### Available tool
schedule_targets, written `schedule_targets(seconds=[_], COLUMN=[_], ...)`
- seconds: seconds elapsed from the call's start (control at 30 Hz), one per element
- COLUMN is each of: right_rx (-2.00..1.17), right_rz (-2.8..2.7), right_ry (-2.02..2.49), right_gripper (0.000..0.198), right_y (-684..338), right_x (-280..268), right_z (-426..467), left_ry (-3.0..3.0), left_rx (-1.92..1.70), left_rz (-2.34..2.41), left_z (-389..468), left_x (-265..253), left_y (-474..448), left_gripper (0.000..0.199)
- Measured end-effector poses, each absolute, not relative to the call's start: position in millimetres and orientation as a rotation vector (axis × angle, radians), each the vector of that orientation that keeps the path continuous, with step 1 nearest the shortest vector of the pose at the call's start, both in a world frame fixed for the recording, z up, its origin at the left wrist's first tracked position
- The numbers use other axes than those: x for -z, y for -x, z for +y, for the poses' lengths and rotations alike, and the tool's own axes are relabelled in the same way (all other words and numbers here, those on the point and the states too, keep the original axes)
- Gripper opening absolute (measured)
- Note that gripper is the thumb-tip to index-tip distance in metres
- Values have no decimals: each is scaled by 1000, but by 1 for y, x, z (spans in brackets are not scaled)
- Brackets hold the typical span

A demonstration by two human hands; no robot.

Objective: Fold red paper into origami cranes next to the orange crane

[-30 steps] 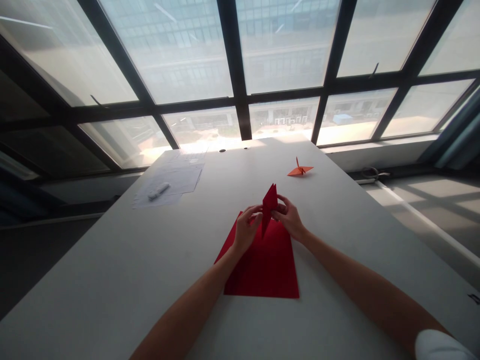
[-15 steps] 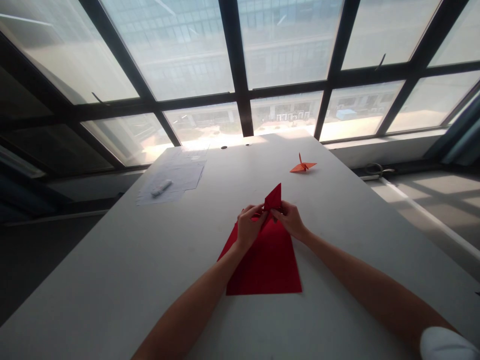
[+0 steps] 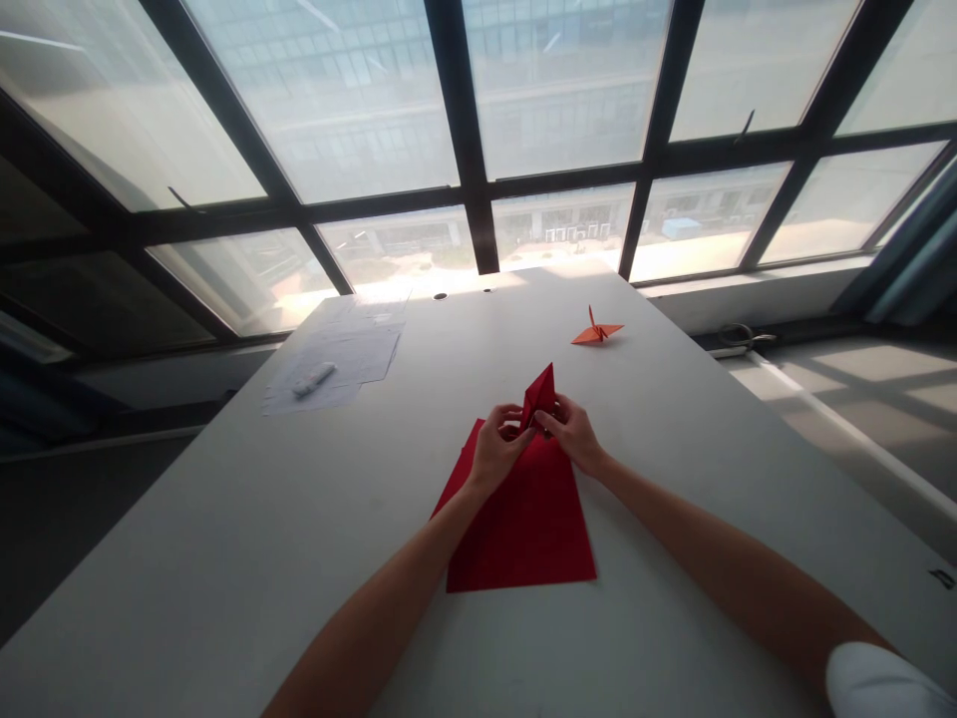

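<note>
Between my two hands is a folded red origami paper (image 3: 539,392), its pointed tip upward. My left hand (image 3: 499,445) pinches its lower left side with thumb and fingers. On the other side, my right hand (image 3: 572,431) is closed on the lower right edge, the thumb across the front. Beneath both hands lies a flat red paper sheet (image 3: 523,529), partly covered by my left forearm. Some fingertips behind the folded piece are hidden.
An orange paper crane (image 3: 597,331) stands on the white table (image 3: 224,558) toward the far right. At the far left lie several white printed papers (image 3: 359,349) with a white roll-like object (image 3: 315,379) on them. Large windows rise beyond the table.
The folded red paper has turned slightly and looks narrower, and the fingers of my left hand have shifted on it. The whole view has moved a little.
</note>
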State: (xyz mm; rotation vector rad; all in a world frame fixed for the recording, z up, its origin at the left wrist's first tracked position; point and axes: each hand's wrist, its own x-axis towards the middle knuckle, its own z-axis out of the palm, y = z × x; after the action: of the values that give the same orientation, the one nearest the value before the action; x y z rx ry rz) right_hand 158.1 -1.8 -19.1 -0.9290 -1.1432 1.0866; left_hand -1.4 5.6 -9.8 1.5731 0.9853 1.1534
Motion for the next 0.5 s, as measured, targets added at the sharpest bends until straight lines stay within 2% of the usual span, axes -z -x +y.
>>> schedule_targets(seconds=[0.2, 0.33, 0.5], right_rx=[-1068, -1035, -1053], right_rz=[-1187, -1206, -1211], right_ry=[923, 902, 878], right_gripper=[30, 23, 23], right_y=[-156, -157, -158], right_x=[27, 26, 24], right_z=[2, 2, 1], left_ry=[-1574, -1623, -1638], left_rx=[-1161, -1194, -1227], left_rz=[992, 1008, 992], left_z=[8, 9, 8], left_x=[12, 13, 11], left_y=[2, 2, 3], left_gripper=[41, 32, 29])
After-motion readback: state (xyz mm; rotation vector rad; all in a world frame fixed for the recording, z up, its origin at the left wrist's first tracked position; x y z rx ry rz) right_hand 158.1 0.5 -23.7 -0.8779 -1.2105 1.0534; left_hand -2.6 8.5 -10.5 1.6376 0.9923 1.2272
